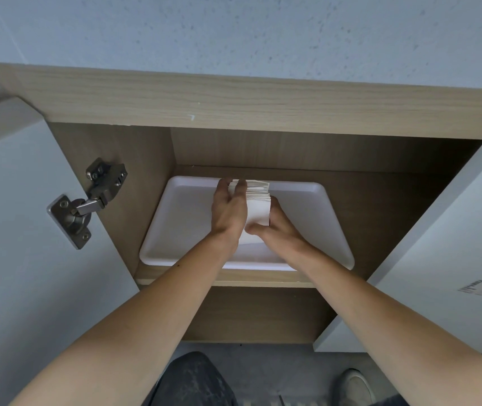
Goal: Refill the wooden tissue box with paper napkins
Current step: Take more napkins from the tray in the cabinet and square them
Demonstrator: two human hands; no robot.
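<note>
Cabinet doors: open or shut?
Open. Both cabinet doors swing outward, exposing the hinge and the white tray inside.

soft, even daylight falls from the viewer's side, with no harsh glare. the cabinet interior (365,200) dims toward its back corners, and the white tray (187,218) looks nearly blown out. wide-angle distortion bends the cabinet doors (14,215) and stretches the forearms at the edges. focus is reasonably sharp.

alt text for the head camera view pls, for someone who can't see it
Both hands, left hand and right hand, clasp a stack of white paper napkins above a white tray inside an open wooden cabinet. Both cabinet doors stand open.
</note>
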